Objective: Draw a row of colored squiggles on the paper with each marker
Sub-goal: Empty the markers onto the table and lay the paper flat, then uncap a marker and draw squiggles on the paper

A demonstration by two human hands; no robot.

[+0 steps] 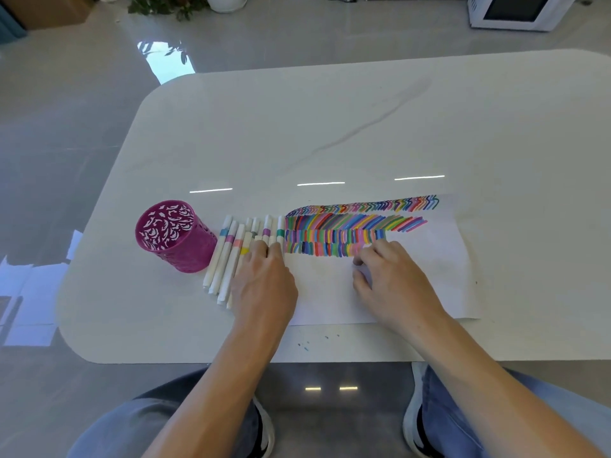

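A white sheet of paper (436,259) lies on the table, its upper part filled with several rows of colored squiggles (350,226). Left of it lies a row of white markers (228,256) with colored bands. My left hand (264,285) rests flat on the right end of that row, fingers straight. My right hand (386,279) is on the paper below the squiggles, fingers curled round a white marker (365,271) that is mostly hidden in the hand.
A magenta perforated pen cup (175,236) stands left of the markers. Small ink spots (305,345) mark the white table (330,127) near its front edge. A white appliance (515,11) and a potted plant (165,4) stand on the floor beyond.
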